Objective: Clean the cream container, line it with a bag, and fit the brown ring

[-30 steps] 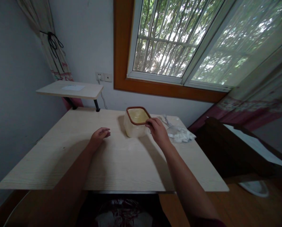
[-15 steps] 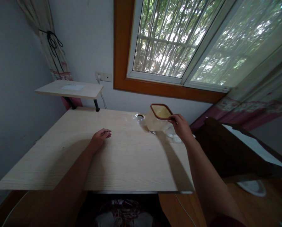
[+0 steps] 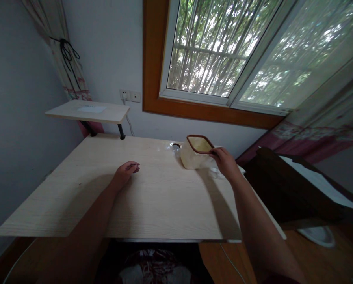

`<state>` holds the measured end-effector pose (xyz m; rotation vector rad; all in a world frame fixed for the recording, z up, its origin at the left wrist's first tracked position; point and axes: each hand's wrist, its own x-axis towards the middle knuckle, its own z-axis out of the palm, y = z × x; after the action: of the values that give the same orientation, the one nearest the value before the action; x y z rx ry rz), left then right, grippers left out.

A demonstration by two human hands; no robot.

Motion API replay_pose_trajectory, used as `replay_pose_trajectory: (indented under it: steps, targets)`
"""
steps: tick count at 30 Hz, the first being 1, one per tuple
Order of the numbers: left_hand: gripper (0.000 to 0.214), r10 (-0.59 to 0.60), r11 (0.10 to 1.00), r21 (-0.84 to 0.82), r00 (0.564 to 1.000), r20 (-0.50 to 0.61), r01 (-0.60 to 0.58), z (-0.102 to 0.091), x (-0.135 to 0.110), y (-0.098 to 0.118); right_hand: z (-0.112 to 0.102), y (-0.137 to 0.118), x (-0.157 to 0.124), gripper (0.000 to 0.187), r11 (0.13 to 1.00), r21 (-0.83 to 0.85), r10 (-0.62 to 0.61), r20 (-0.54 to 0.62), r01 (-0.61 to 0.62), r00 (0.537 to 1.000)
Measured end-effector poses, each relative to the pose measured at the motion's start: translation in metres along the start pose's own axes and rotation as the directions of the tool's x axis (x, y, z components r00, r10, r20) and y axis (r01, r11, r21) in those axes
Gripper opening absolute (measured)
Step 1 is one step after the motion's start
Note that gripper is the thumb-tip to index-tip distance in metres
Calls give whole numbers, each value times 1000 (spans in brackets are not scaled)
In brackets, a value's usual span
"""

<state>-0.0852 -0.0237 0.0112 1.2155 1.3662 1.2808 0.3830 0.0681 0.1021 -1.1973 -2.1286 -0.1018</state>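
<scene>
My right hand [image 3: 222, 159] pinches the near right part of the brown rim of a cream, translucent wastebasket [image 3: 194, 157]. The wastebasket is upright at the back right of the pale wooden desk [image 3: 153, 201], and its base appears to touch the top. Partly behind my right hand lies some clear, crumpled-looking plastic [image 3: 216, 173]. My left hand [image 3: 127, 170] rests on the middle left of the desk with fingers loosely curled in, and no object shows in it.
A raised shelf [image 3: 111, 114] with a white paper [image 3: 91, 109] stands at the back left. Near the back edge is a round cable hole [image 3: 175, 145]. A window [image 3: 206, 59] rises behind the desk. A dark piece of furniture [image 3: 274, 189] stands to the right.
The wastebasket has moved down and slightly left with my right hand holding its rim. Less of the clear plastic shows beside it. My left hand stays where it was.
</scene>
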Motion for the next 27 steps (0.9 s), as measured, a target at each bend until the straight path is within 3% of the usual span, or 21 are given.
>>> replay_pose_trajectory:
  steps: [7, 18, 27]
  targets:
    - [41, -4, 1000, 22, 1000, -5, 4, 0, -1, 3, -11, 16, 0, 28, 1000, -24, -17, 19, 18, 1000]
    - [43, -6, 999, 32, 1000, -5, 6, 0, -1, 0, -34, 21, -9, 28, 1000, 22, -8, 91, 6, 996]
    - [42, 0, 1000, 31, 1000, -1, 0, -1, 0, -3, -34, 7, -30, 25, 999, 29, 14, -32, -14, 999]
